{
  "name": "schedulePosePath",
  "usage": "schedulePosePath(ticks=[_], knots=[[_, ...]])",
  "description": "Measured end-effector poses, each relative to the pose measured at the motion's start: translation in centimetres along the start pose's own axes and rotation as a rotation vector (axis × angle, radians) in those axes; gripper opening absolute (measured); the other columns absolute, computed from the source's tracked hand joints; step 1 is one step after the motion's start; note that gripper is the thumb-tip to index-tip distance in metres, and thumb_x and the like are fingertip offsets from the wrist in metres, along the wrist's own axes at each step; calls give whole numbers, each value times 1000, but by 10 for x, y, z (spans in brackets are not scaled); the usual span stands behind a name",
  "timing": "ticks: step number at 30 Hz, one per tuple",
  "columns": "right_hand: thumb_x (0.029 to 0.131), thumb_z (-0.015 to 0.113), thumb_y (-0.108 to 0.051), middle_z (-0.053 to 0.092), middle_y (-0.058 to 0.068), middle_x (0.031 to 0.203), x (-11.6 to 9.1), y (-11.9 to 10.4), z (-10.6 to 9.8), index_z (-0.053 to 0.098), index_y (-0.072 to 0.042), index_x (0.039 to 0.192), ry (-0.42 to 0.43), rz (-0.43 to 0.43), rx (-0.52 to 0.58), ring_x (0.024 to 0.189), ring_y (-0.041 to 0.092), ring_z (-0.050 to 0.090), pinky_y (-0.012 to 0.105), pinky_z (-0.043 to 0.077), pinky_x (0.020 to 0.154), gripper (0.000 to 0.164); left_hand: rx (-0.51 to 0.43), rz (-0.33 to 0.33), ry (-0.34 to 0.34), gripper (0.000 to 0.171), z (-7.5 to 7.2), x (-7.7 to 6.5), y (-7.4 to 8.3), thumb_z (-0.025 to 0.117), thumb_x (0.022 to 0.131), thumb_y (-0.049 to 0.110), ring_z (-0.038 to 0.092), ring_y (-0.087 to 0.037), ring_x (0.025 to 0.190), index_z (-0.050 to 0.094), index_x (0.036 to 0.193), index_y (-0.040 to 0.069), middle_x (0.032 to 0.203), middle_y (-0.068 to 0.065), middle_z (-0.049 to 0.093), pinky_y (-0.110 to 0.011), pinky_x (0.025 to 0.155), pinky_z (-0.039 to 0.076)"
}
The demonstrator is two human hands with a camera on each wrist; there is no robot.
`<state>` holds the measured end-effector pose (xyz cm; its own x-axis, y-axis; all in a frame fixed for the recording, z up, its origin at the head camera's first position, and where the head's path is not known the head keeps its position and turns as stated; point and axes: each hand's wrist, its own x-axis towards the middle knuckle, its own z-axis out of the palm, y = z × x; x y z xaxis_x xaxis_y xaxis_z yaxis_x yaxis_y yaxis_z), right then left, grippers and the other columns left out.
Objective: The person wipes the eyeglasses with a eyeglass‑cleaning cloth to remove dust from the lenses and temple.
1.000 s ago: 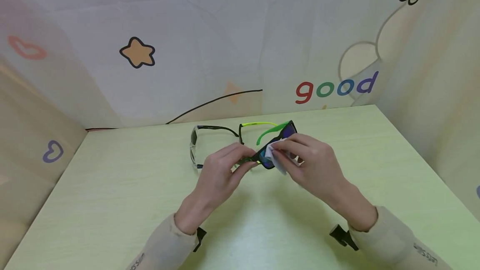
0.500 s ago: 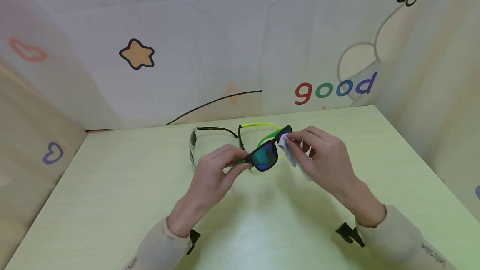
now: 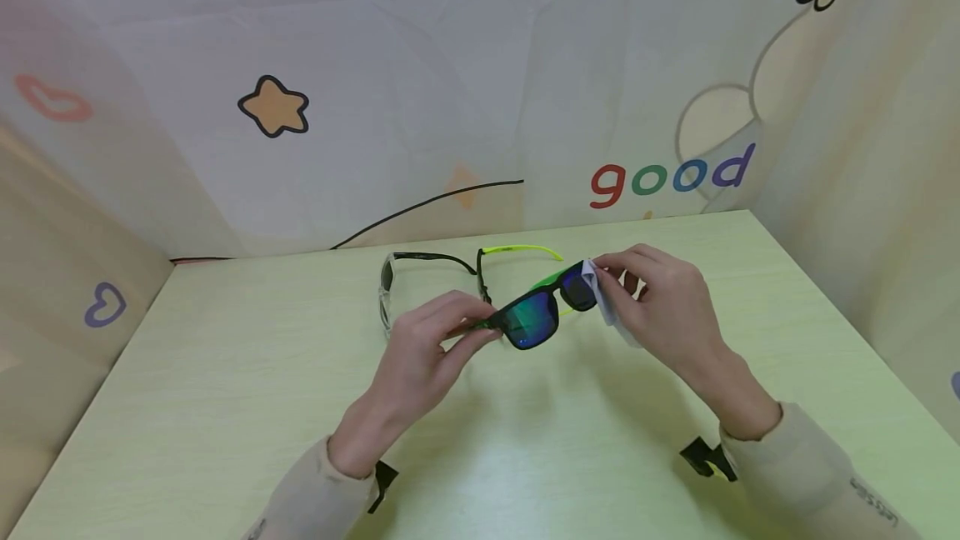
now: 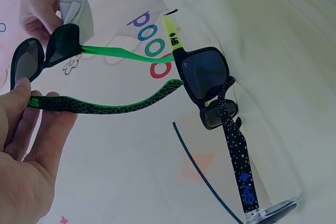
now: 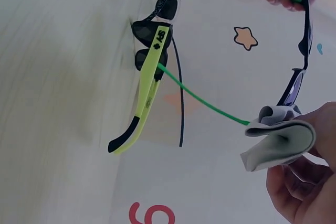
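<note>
Black-framed sunglasses (image 3: 531,320) with blue-green mirrored lenses and green temples are held above the table, tilted up toward the right. My left hand (image 3: 426,350) pinches them by the hinge end of the patterned temple (image 4: 105,104). A folded pale cloth (image 5: 281,139) is pinched between the thumb and fingers of my right hand (image 3: 670,297). In the head view the cloth covers the outer edge of the right-hand lens. The near lens is uncovered. Part of the far green temple is hidden behind the frame in the head view.
Behind the held pair, yellow-templed black sunglasses (image 5: 149,80) rest on the table (image 3: 225,407). Left of them stands a clear-framed pair with dark temples (image 3: 386,275), partly hidden by my left hand in the head view. A printed curtain (image 3: 420,90) rises at the table's back edge.
My right hand has moved right with the cloth, from the near lens across to the outer end of the other lens. The sunglasses have turned slightly, showing more of both lenses.
</note>
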<state>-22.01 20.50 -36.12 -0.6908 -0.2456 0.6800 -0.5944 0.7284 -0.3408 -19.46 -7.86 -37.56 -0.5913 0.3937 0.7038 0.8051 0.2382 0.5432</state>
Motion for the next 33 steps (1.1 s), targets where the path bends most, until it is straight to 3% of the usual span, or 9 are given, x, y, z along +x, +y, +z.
schedulePosePath(ticks=[10,20,27,33], knots=[[88,78,3,68,5,81,-2,4,1,77,-1,102,-42,46,21,68,16,57,31,51,55,15,13,17,8,17,0,1,0,77,87,-8,72,-16,87,72,100,0,97,-6,72,-25,80,60],[85,81,4,67,-2,81,-3,-6,5,79,-4,99,-27,-36,138,68,9,55,20,48,52,16,32,14,0,14,2,2,0,77,89,-5,72,-13,88,72,100,0,98,-6,71,-22,81,59],[81,84,5,67,-3,83,-3,-14,6,79,-4,98,-32,-84,183,70,8,56,27,52,50,20,37,6,-4,14,3,2,0,77,89,-5,71,-12,86,72,101,0,97,-5,70,-21,80,59],[81,84,6,70,-1,86,-3,-11,5,79,-3,97,-11,-91,184,67,8,56,23,50,50,19,35,12,-5,15,4,3,1,77,89,-5,72,-12,87,72,101,0,97,-5,70,-21,81,59]])
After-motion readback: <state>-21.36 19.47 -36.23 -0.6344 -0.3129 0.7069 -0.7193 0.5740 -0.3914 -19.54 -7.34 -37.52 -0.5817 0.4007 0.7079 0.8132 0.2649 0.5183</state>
